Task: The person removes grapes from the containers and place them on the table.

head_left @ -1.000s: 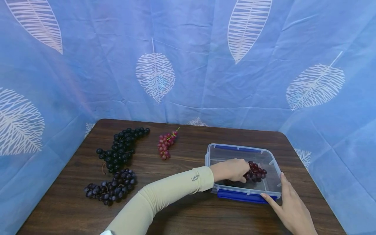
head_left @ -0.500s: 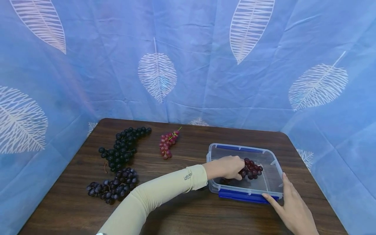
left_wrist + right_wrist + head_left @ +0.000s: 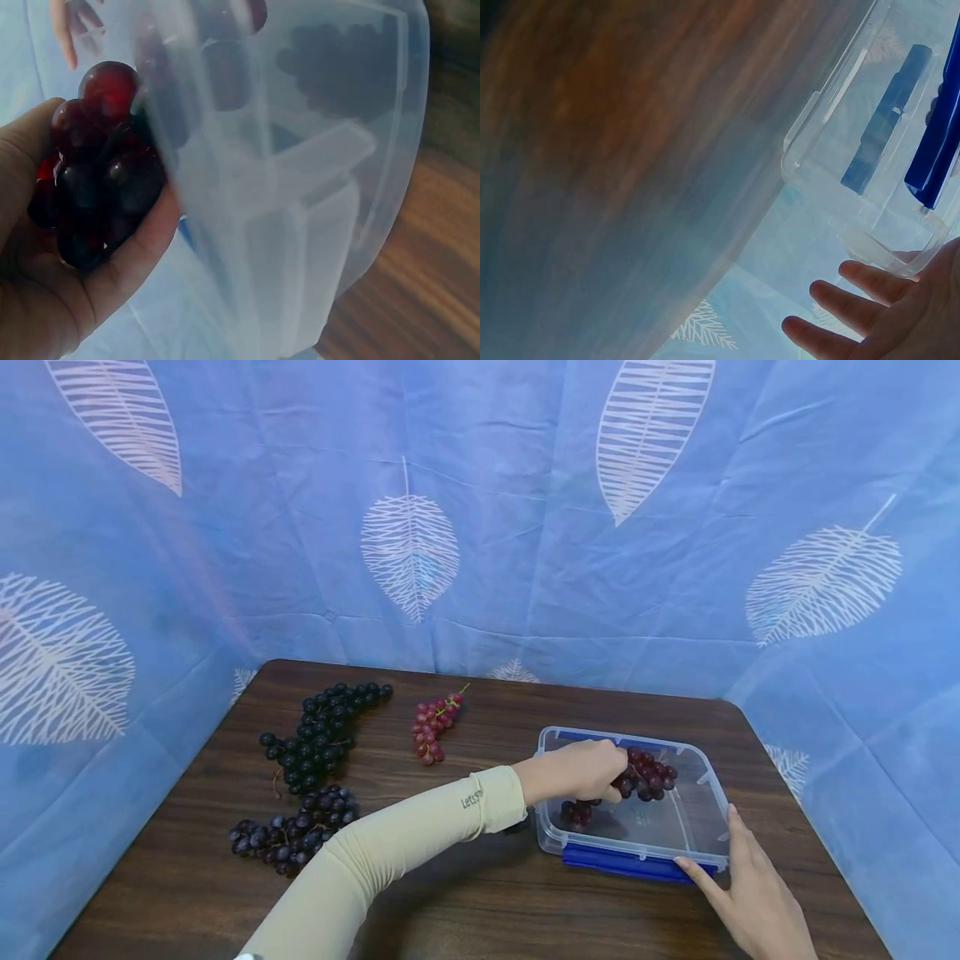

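Note:
My left hand (image 3: 576,768), in a pale sleeve, reaches over the near left side of a clear plastic container (image 3: 705,828) with blue side latches. Its fingers grip a bunch of dark red grapes (image 3: 652,774) inside the walls; a few more red grapes (image 3: 577,812) show below the hand. In the left wrist view, thumb and fingers curl round the grapes (image 3: 109,176) beside the cloudy container wall (image 3: 300,180). My right hand (image 3: 757,889) rests at the container's near right corner, thumb along the front latch. Its other fingers extend straight in the right wrist view.
On the brown wooden table (image 3: 480,910), a black grape bunch (image 3: 322,735) and a dark purple bunch (image 3: 300,831) lie at the left. A small pinkish-red bunch (image 3: 435,727) lies back centre. Blue leaf-print cloth (image 3: 495,527) stands behind the table.
My left hand has shifted the red grapes toward the container's back left, uncovering more grapes below it. My right hand stays at the corner. The head view has swung slightly left.

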`<state>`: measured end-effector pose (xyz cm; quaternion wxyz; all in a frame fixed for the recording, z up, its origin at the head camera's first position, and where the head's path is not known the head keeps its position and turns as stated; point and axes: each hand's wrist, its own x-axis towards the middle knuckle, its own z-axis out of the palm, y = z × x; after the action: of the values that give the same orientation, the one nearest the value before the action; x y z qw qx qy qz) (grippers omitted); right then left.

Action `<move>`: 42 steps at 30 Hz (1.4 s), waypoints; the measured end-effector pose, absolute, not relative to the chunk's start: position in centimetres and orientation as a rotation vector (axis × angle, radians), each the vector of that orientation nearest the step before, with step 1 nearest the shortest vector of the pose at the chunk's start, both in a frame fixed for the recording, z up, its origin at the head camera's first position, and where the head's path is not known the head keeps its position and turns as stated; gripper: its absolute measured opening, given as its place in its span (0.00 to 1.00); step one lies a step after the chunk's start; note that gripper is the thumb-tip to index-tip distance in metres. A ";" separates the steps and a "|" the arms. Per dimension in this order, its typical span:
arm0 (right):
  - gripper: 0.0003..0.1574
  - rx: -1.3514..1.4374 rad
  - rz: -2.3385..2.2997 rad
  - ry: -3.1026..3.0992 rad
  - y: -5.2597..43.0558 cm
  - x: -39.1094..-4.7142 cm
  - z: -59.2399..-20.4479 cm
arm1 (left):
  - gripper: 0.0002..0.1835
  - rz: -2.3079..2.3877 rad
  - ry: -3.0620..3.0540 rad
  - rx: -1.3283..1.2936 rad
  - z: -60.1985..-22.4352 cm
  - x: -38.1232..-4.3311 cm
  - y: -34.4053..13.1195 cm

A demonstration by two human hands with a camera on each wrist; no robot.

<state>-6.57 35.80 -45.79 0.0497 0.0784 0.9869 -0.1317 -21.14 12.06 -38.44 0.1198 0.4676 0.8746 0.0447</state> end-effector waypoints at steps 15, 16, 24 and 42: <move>0.79 0.278 -0.402 2.972 35.9 -6.8 -46.0 | 0.12 0.160 2.579 1.375 -35.2 -21.6 10.7; 0.80 0.285 -0.398 2.969 35.9 -6.9 -46.0 | 0.12 0.157 2.584 1.377 -35.0 -21.6 10.5; 0.81 0.288 -0.384 2.964 36.1 -6.9 -46.1 | 0.14 0.177 2.598 1.401 -33.8 -21.6 8.8; 0.82 0.285 -0.378 2.945 36.5 -7.2 -46.5 | 0.18 0.302 2.642 1.254 -33.1 -22.2 2.9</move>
<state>-7.21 36.52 -46.53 0.0792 0.0953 0.9842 -0.1262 -22.17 2.91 -33.13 0.1008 0.4244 0.8940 0.1021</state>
